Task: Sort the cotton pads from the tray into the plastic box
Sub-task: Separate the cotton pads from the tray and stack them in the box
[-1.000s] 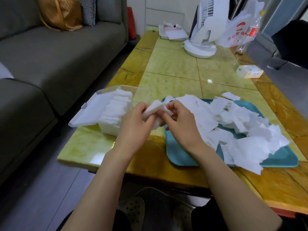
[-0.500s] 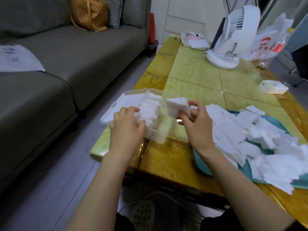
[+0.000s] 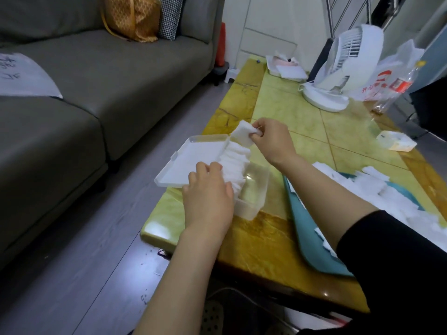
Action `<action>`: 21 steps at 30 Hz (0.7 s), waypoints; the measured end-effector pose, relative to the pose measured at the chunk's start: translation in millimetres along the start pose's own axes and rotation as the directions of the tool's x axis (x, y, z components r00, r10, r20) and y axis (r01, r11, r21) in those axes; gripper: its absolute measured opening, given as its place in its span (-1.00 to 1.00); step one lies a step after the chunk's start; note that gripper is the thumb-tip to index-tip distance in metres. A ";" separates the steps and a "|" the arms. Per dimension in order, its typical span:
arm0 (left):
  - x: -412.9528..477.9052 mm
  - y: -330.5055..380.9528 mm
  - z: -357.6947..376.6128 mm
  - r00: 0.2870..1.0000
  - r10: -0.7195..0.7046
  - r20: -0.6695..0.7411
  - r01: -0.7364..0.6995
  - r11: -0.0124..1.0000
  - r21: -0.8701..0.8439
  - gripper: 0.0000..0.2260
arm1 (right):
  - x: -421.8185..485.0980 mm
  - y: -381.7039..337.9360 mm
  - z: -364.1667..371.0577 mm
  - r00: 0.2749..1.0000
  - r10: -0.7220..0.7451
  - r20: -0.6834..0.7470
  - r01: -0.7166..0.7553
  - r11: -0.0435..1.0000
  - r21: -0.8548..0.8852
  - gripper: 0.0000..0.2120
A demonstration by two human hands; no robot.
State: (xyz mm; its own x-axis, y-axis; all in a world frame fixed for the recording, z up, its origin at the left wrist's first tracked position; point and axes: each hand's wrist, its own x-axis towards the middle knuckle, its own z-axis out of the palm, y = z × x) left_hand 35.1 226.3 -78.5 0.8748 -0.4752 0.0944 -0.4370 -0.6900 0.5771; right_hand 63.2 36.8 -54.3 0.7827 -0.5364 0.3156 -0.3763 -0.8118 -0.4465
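The right hand [image 3: 271, 141] has carried its cotton pad [image 3: 243, 135] from the box's middle to its 12 o'clock end. The grey sofa [image 3: 108, 76] lies at 9 o'clock of the yellow-green table [image 3: 302, 122]. The teal tray [image 3: 307, 228], strewn with loose pads [image 3: 372, 187], sits at 3 o'clock of the clear plastic box [image 3: 256, 192], whose lid [image 3: 198, 158] lies open at 9 o'clock. The left hand [image 3: 208, 197] curls fingers and thumb over the 6 o'clock end of the row of pads [image 3: 235, 163] inside the box. The right hand pinches 1 pad between thumb and fingertips, just above the row.
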 end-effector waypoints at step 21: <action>9.6 3.6 -1.6 0.997 -0.053 0.062 0.053 0.999 -0.002 -0.64 | 3.9 -14.9 23.1 0.812 0.007 0.584 0.098 0.984 -0.148 -0.71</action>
State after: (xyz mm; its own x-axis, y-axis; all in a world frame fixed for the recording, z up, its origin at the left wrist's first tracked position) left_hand 42.2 220.0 -74.2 0.8819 -0.4712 0.0135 -0.3898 -0.7131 0.5827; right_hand 83.3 52.2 -65.7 0.9223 -0.3065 -0.2353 -0.3669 -0.8858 -0.2841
